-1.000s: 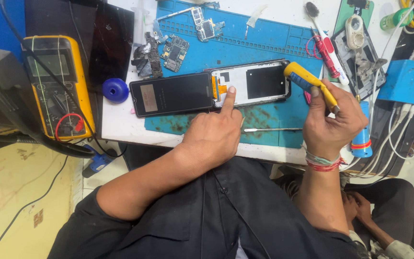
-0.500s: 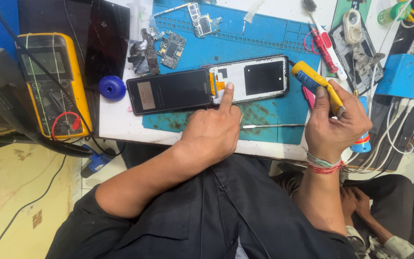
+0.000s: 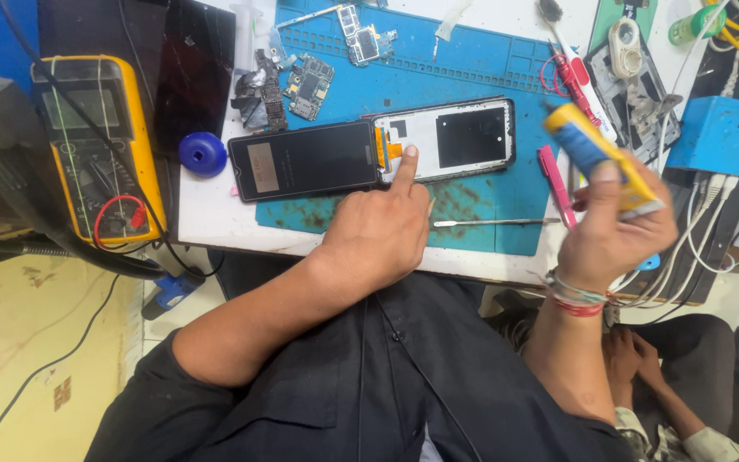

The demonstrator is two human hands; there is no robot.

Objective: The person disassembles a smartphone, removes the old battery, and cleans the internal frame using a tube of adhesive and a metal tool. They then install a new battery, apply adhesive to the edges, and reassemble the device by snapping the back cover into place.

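Your right hand (image 3: 617, 227) has lifted the yellow tube (image 3: 602, 158) off the mat (image 3: 472, 60) and grips it closed. Your left hand (image 3: 382, 231) still presses one finger on the phone frame (image 3: 446, 139), beside the dark screen (image 3: 305, 160).

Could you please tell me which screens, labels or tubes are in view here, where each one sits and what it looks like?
Meter screen: left, on a yellow meter, a greyish rectangle.
Phone display: centre of the blue mat, a black rectangle with a pale label.
Phone frame: right of the display, white inside with a black patch; left hand fingers touch it.
Tube: in the right hand, yellow and blue.
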